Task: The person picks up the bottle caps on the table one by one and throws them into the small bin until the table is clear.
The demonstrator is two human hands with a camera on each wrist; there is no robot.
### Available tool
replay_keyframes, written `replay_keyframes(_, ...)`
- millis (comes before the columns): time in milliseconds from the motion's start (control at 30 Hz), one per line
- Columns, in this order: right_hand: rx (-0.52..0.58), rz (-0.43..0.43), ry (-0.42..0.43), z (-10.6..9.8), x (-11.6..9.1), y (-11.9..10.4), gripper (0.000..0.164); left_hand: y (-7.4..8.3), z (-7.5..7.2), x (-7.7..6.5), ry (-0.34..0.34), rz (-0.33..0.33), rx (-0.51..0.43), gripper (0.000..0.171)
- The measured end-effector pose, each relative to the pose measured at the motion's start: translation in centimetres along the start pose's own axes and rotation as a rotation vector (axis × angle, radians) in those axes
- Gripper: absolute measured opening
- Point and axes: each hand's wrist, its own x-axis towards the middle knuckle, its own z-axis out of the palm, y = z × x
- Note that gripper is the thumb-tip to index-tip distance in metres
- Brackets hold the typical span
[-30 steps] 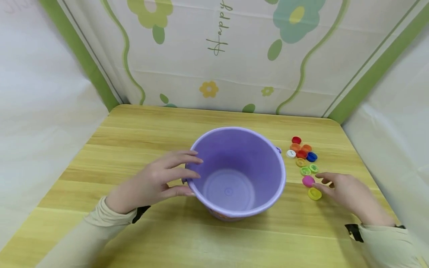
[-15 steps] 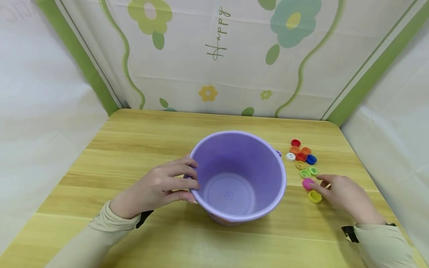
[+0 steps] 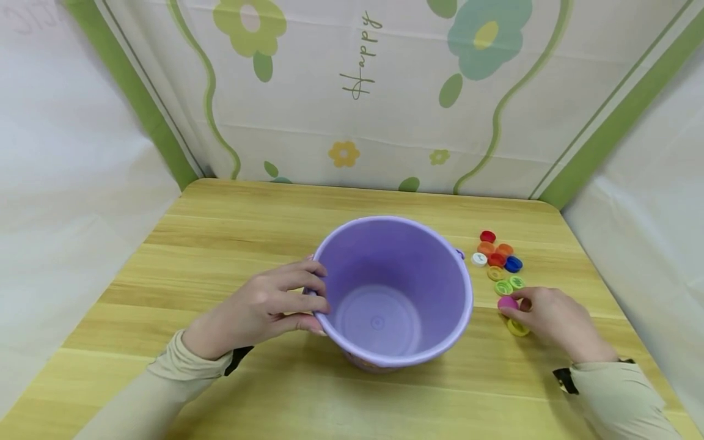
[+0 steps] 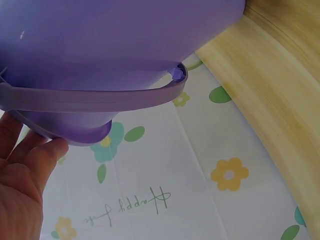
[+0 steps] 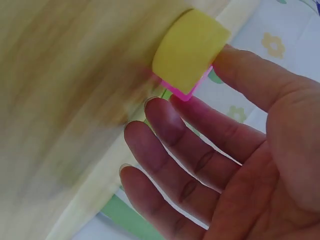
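Note:
A purple bucket [image 3: 379, 293] stands mid-table, its mouth facing up. My left hand [image 3: 269, 305] grips its left rim, fingers over the inside and thumb outside. In the left wrist view the bucket's handle [image 4: 100, 100] hangs across its outer wall, above my fingertips. To the right of the bucket, my right hand [image 3: 555, 318] pinches a pink bottle cap [image 3: 507, 303] between thumb and index finger. Right beside it on the near side lies a yellow bottle cap [image 3: 517, 328], which hides most of the pink one in the right wrist view.
Beyond the pink cap lie several more bottle caps: two light green caps [image 3: 503, 288], an orange-yellow cap [image 3: 495, 273], a blue cap [image 3: 513, 264], a white cap [image 3: 480, 260], plus red and orange ones. Flower-printed cloth [image 3: 308, 91] walls the back of the wooden table [image 3: 247, 226].
My left fingers have curled over onto the bucket's rim. My right thumb and index finger have closed in on the pink cap and now pinch it.

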Motion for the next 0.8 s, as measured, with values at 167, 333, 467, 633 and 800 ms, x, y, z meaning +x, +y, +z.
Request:
replay_keyframes(167,0.020,-0.042,0.081,-0.8,-0.3,-0.2,0.046,0.1,0.0,0.0,-0.002,-0.011,-0.005,0.020)
replay_keyframes(333,0.033,-0.120,0.177,-2.8,-0.7,-0.8,0.036,0.1,0.0,0.0,-0.002,-0.019,-0.013,0.020)
replay_keyframes(467,0.046,-0.182,0.202,-5.2,-0.7,-1.6,0.031,0.0,-0.1,-0.1,-0.004,-0.016,-0.020,0.020)
replay_keyframes(633,0.007,-0.257,0.242,-8.7,-0.7,-3.1,0.027,0.0,-0.1,-0.1,-0.009,-0.020,-0.032,0.020)
replay_keyframes(800,-0.015,-0.399,0.296,-12.1,-0.4,-5.2,0.014,0.0,-0.2,0.0,-0.013,-0.020,-0.028,0.020)
